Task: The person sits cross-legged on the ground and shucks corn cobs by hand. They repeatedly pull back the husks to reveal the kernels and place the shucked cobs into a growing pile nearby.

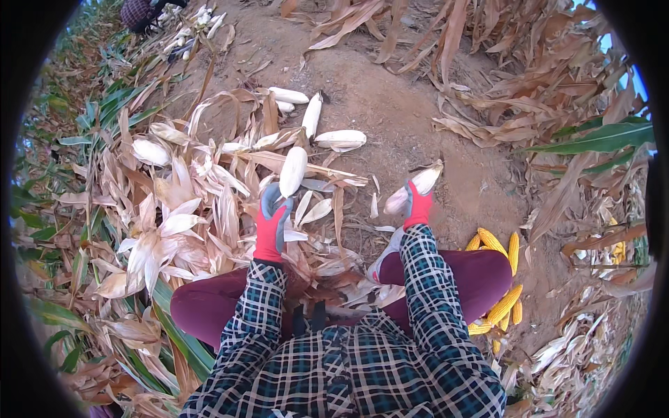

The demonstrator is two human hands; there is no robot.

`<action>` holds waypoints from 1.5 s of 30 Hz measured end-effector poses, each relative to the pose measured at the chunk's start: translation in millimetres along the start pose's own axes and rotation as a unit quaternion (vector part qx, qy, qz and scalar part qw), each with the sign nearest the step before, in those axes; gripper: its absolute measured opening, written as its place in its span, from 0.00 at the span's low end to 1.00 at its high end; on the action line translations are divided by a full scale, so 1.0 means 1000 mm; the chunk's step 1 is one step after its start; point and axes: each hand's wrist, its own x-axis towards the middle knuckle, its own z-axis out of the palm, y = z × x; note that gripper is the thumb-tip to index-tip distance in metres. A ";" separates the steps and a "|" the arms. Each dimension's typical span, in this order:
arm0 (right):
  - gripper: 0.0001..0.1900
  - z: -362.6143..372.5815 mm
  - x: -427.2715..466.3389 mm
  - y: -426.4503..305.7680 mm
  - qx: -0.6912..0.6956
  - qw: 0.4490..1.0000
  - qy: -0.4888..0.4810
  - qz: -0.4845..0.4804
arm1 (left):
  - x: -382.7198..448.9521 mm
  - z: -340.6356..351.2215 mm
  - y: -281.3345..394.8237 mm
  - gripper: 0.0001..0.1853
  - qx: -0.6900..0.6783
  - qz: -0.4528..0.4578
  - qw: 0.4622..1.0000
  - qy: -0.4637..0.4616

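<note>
My left hand [271,222], in a red and grey work glove, grips the lower end of an ear of corn [293,170] in a smooth pale husk. On the other side, my right hand [419,204], gloved alike, closes around a second husk-covered ear [427,179], whose dark tip points away from me to the right. Part of that ear is hidden by the glove. Beyond the left hand, several pale husked ears [341,139] lie on soil and dry leaves. Loose peeled husks [177,224] are heaped to the left.
Bare yellow cobs [504,305] lie on the soil beside my right knee [486,277]. Dry corn stalks [549,68] border the right; green leaves [115,109] edge the left. Far off at upper left, a person [138,13] is near another pile of pale ears [196,28].
</note>
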 end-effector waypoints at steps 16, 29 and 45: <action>0.29 -0.013 -0.205 -0.139 0.180 0.836 -0.507 0.113 | -0.130 0.036 0.028 0.35 -0.165 -0.253 0.916 -0.263; 0.17 -0.016 -0.183 -0.161 0.116 0.914 -0.386 -0.047 | -0.129 0.027 0.001 0.46 0.299 0.020 0.947 -0.116; 0.08 -0.015 -0.172 -0.140 0.169 0.927 -0.331 -0.045 | -0.128 0.018 0.002 0.44 0.412 0.135 0.898 -0.077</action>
